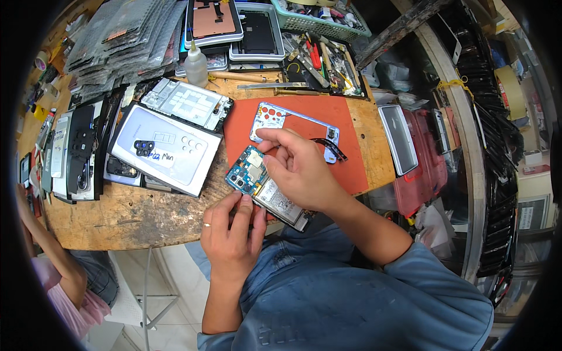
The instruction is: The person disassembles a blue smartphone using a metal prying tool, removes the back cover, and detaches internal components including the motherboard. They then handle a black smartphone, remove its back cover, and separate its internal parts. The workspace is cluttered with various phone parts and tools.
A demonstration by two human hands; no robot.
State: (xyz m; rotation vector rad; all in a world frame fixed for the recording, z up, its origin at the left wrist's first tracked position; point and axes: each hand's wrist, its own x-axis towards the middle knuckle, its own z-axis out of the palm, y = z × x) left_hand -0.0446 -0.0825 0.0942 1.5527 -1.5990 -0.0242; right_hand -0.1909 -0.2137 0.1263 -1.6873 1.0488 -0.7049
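Observation:
An opened phone [280, 203] with a blue circuit board [240, 174] and a silver battery lies tilted over the front edge of a red mat [351, 169]. My left hand [231, 234] grips its lower-left edge. My right hand [298, 169] is curled over the board, thumb near its upper right and index finger arched above; anything between the fingertips is hidden. Behind sits a lilac phone frame [316, 126] with a black flex strip [339, 153] beside it.
A printed box [175, 175], stacked phone parts [76, 152] and wrapped screens [105, 41] occupy the left and back. A bottle [196, 70], tool tray [328, 67] and green basket [328, 23] stand behind. A co-worker's arm [58, 263] shows at left; a pink case [418, 181] sits right.

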